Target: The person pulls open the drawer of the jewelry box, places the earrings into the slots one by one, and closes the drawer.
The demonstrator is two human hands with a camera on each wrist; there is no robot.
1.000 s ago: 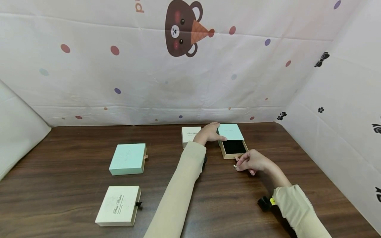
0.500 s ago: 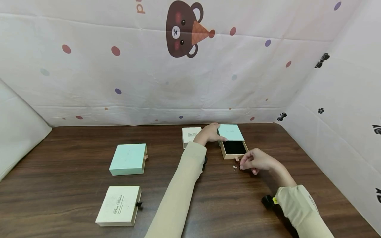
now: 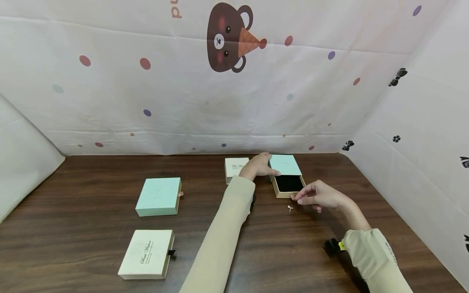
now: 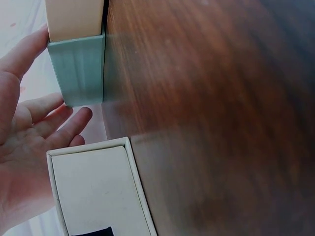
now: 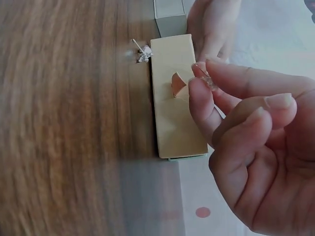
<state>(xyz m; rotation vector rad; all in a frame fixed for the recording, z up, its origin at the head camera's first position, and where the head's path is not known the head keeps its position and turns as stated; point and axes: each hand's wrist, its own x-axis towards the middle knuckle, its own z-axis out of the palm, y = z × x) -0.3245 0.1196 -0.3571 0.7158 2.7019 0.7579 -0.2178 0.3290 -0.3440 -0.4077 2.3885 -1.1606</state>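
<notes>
A mint-green drawer box (image 3: pixel 284 164) stands at the back right, its tan drawer (image 3: pixel 288 195) slid partway out and showing a black lining. My left hand (image 3: pixel 261 166) holds the sleeve of this box, thumb at its front edge and fingers at its back end. Between thumb and index finger, my right hand (image 3: pixel 322 196) pinches a small stud earring (image 5: pixel 210 82), just in front of the drawer's pull ribbon (image 5: pixel 178 84). A second stud earring (image 5: pixel 144 53) with a sparkling head lies on the table before the drawer; it also shows in the head view.
Beside my left wrist stands a small white box (image 3: pixel 234 164), partly covered by the arm. A closed mint box (image 3: pixel 159 196) and a white box with a black ribbon tab (image 3: pixel 147 254) lie on the left of the wooden table (image 3: pixel 88 203). A printed cloth (image 3: pixel 176 93) hangs behind.
My right hand has moved slightly right and up, away from the earring on the table, which it earlier touched or covered. My left hand stays on the mint box.
</notes>
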